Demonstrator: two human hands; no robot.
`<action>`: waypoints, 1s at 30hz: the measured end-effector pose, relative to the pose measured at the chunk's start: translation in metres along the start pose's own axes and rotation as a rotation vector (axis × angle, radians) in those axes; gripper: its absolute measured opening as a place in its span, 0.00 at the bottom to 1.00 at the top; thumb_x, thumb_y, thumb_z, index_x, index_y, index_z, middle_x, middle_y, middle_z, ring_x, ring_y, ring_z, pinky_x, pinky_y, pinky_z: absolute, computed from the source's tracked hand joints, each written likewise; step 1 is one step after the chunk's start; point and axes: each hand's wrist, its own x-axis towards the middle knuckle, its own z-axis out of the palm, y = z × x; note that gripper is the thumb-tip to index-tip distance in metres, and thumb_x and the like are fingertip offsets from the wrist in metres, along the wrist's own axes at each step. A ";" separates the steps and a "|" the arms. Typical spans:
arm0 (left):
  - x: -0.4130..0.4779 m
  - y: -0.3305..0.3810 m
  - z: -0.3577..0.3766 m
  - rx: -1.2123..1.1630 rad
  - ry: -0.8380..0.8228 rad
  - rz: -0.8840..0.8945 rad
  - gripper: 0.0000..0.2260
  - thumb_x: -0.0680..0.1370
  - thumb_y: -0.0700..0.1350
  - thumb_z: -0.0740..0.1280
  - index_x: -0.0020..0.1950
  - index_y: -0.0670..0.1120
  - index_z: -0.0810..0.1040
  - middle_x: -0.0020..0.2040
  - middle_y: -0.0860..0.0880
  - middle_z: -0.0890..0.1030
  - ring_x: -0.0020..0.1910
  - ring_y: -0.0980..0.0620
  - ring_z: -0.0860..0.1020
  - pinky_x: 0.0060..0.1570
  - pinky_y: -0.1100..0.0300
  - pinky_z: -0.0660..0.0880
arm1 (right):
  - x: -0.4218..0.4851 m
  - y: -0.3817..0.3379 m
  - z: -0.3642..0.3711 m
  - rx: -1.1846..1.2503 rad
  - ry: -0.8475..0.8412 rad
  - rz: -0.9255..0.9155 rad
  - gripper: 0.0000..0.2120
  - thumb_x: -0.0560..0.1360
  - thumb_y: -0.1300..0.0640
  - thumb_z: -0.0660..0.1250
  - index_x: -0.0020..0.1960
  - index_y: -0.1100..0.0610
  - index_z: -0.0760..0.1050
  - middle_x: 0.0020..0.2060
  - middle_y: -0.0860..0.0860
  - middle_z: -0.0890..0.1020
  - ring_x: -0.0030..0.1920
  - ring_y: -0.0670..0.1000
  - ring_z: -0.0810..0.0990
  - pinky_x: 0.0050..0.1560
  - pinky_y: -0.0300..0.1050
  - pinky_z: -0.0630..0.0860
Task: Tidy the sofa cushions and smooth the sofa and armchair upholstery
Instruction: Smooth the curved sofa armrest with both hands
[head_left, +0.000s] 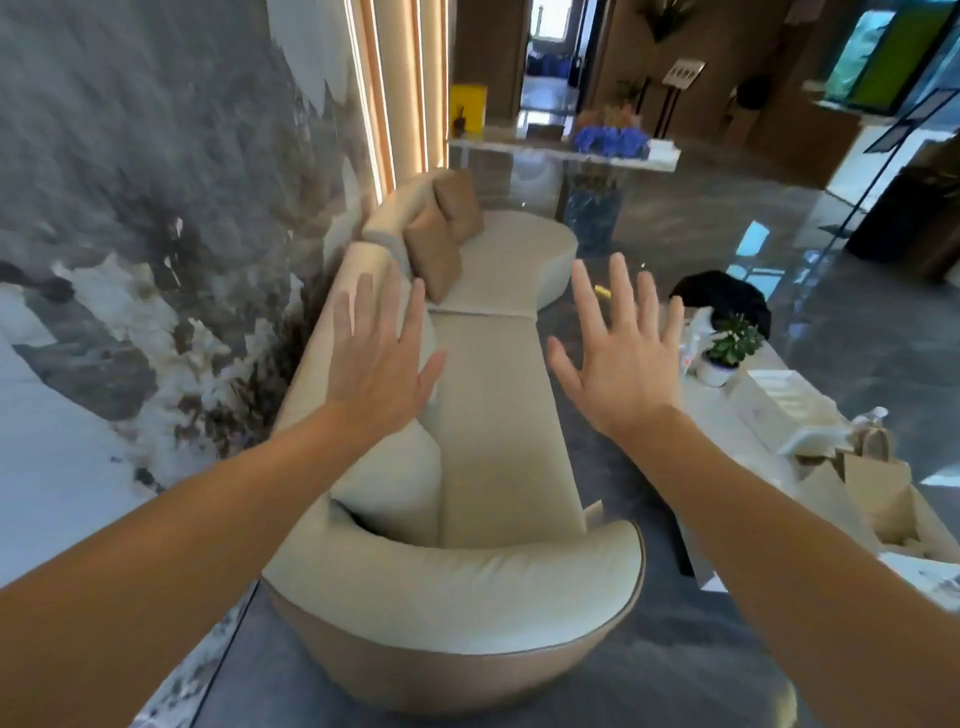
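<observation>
A long cream sofa (498, 395) runs away from me along the marbled wall, with a curved armrest (467, 571) nearest me. Two tan cushions (441, 234) lean against its backrest at the far end. My left hand (379, 358) is raised with fingers spread, in front of the backrest; I cannot tell whether it touches. My right hand (623, 348) is raised flat and spread above the sofa's front edge and the floor. Neither hand holds anything.
A white low table (779, 415) to the right carries a small potted plant (727, 348), a bottle and paper bags (872, 483). A dark round seat (722, 296) stands beyond it. A long table with blue flowers (613, 140) crosses the far end. The floor is glossy grey stone.
</observation>
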 end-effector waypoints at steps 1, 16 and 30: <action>-0.011 0.007 0.024 0.007 -0.045 -0.006 0.33 0.80 0.60 0.55 0.79 0.42 0.55 0.78 0.36 0.57 0.74 0.32 0.58 0.71 0.34 0.54 | -0.010 0.003 0.026 -0.001 -0.062 -0.003 0.35 0.79 0.35 0.50 0.81 0.48 0.47 0.80 0.60 0.57 0.77 0.68 0.57 0.72 0.74 0.56; -0.256 0.075 0.299 -0.128 -0.771 -0.192 0.33 0.76 0.67 0.51 0.72 0.47 0.69 0.73 0.41 0.69 0.71 0.36 0.63 0.72 0.36 0.53 | -0.262 -0.052 0.336 0.105 -0.928 -0.010 0.36 0.74 0.25 0.37 0.79 0.36 0.48 0.80 0.53 0.58 0.78 0.66 0.52 0.72 0.75 0.46; -0.248 0.072 0.313 -0.190 -0.729 0.041 0.29 0.79 0.63 0.49 0.66 0.46 0.75 0.63 0.45 0.79 0.64 0.40 0.72 0.68 0.41 0.62 | -0.263 -0.052 0.350 0.109 -0.841 0.071 0.35 0.70 0.22 0.39 0.72 0.34 0.59 0.71 0.49 0.67 0.71 0.61 0.59 0.70 0.73 0.49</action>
